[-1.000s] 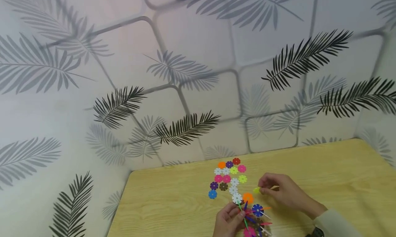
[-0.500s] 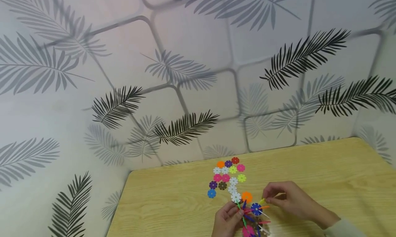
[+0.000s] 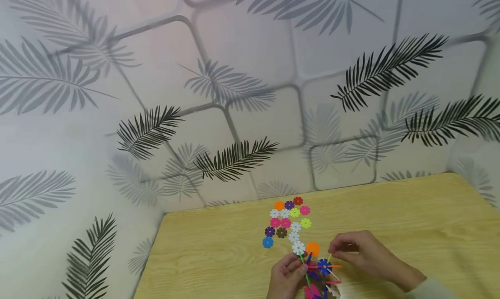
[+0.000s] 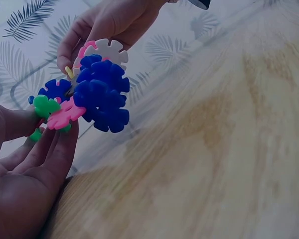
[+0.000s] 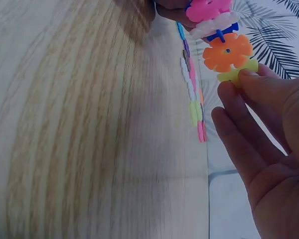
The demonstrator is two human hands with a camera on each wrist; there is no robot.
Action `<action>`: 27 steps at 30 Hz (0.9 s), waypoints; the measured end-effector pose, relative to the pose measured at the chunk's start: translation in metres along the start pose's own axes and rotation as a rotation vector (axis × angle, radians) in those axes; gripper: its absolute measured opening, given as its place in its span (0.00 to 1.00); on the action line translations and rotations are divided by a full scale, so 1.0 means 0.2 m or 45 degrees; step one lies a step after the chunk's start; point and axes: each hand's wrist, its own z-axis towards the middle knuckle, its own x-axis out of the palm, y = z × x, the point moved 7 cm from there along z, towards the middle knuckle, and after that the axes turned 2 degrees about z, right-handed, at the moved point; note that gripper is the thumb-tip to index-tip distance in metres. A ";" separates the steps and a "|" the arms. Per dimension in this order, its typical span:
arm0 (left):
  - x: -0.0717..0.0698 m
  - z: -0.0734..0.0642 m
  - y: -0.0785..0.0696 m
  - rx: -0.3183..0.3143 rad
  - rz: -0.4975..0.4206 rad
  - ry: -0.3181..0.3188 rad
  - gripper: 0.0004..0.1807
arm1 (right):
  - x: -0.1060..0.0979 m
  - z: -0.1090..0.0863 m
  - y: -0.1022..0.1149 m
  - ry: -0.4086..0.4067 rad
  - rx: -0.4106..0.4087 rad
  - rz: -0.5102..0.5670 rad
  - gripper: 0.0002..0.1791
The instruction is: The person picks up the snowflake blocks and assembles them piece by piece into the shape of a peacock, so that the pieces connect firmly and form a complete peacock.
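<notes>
My left hand [image 3: 287, 275] pinches a cluster of notched plastic snowflake discs by a green disc [image 4: 46, 106] near its edge. Blue, pink, white and orange discs stick out of the cluster at various angles, among them a blue disc [image 3: 324, 266]. To its right, the thumb and fingers of my right hand [image 3: 365, 257] pinch a yellow snowflake disc [image 5: 234, 75]. That yellow disc meets the edge of an orange disc [image 5: 228, 52] on the cluster; how deep the notches sit cannot be told. The cluster is held up off the table.
Loose snowflake discs in several colours lie flat on the wooden table [image 3: 211, 247] beyond my hands, among them a red disc [image 3: 298, 201], a light blue disc [image 3: 267, 242] and an orange disc [image 3: 313, 248]. A leaf-patterned wall [image 3: 250, 116] stands behind the table.
My right hand has brought the yellow disc down to the right side of the cluster, and the disc has turned edge-on in the head view. My left hand has stayed nearly still.
</notes>
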 end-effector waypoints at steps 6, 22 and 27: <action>-0.01 0.01 0.01 -0.010 0.014 -0.048 0.23 | -0.01 0.00 0.02 -0.085 -0.012 -0.080 0.07; -0.01 0.00 -0.02 0.003 0.001 -0.067 0.21 | 0.01 -0.01 -0.02 -0.102 0.036 -0.009 0.03; -0.01 -0.01 -0.01 -0.007 0.005 -0.079 0.21 | 0.02 0.00 -0.03 -0.084 0.049 -0.005 0.03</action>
